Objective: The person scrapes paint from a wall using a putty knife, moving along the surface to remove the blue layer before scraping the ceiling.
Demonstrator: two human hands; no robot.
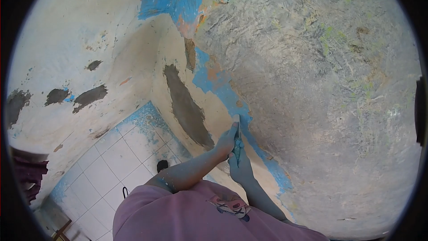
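Both my hands are together at the wall, low in the middle of the view. My right hand point(240, 163) is wrapped round the handle of a scraper point(239, 131), whose thin blade touches the wall at the edge of the blue paint point(227, 98). Just above and to the left, my left hand point(227, 140) is closed with its fingers pressed against the blade. Cream paint lies to the left of the blue strip, and bare grey plaster point(312, 107) to its right.
Dark grey patches point(186, 107) mark the cream wall beside the corner. White floor tiles point(120, 156) scattered with blue flakes lie below left. A purple cloth point(33, 172) hangs at the far left, above a wooden piece point(62, 230).
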